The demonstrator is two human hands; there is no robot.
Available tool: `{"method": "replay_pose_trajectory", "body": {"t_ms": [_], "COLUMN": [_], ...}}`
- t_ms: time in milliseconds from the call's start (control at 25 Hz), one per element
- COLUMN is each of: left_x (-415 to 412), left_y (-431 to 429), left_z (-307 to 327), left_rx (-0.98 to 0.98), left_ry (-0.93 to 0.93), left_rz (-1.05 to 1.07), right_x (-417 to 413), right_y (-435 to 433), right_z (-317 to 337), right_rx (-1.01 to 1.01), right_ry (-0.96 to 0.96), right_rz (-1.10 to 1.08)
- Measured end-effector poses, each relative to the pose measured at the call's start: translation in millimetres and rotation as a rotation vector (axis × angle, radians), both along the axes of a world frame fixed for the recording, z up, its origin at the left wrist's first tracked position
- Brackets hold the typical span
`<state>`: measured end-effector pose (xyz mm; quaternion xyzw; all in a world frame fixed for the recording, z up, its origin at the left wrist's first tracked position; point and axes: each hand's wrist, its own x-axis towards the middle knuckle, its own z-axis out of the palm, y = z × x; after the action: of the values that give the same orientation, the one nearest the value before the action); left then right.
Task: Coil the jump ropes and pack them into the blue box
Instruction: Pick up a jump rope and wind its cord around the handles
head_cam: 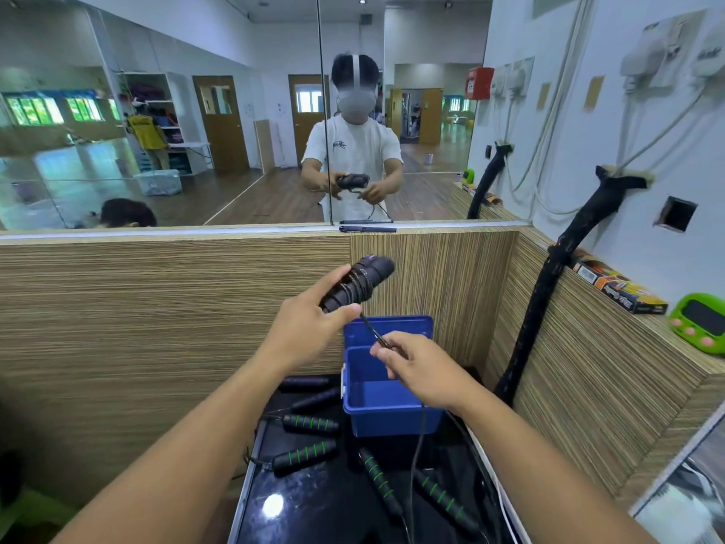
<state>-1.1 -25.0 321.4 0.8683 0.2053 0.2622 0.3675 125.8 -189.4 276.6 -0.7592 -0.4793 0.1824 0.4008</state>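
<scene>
- The paired handles [359, 282] were gripped by the left hand [310, 331]; the cord [372, 329] was pinched by the right hand [416, 367].
- Lost cord tension would likely loosen the wound turns.

Single head-worn cam, aimed fwd & down, close behind & above fingers [389, 366]; blue box [392, 422] just under them, mirror [196, 143] well beyond.

worktop [314, 512]: box [392, 420] at rear, against partition [157, 308]; loose jump rope handles [304, 457] left of and before it. wound handle pair [359, 282] in left hand [310, 327], above box; cord [418, 445] in right hand [419, 371], over box. ledge [647, 325], right: carton [616, 286], timer [700, 321] before it.
</scene>
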Motion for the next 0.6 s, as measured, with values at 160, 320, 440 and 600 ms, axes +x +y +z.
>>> {"method": "replay_pose_trajectory", "body": {"t_ms": [160, 320, 440, 600], "left_x": [6.4, 0.1, -13.4, -21.7], "left_y": [22.1, 18.9, 17.1, 5.1], "left_z": [-5.9, 0.9, 7.4, 12.2], "left_rx": [0.581, 0.415, -0.081, -0.541], "left_ry": [0.532, 0.647, 0.505, 0.292], "left_rz": [-0.102, -0.435, -0.614, -0.678], "right_x": [10.7, 28.2, 40.2, 42.9], "right_y": [-6.3, -10.4, -13.6, -8.9], "right_z": [15.0, 34.0, 46.4, 46.2], "right_rx": [-0.121, -0.034, 0.097, 0.320], "right_ry": [-0.345, -0.447, -0.194, 0.246], "right_rz": [-0.010, 0.006, 0.078, 0.069]}}
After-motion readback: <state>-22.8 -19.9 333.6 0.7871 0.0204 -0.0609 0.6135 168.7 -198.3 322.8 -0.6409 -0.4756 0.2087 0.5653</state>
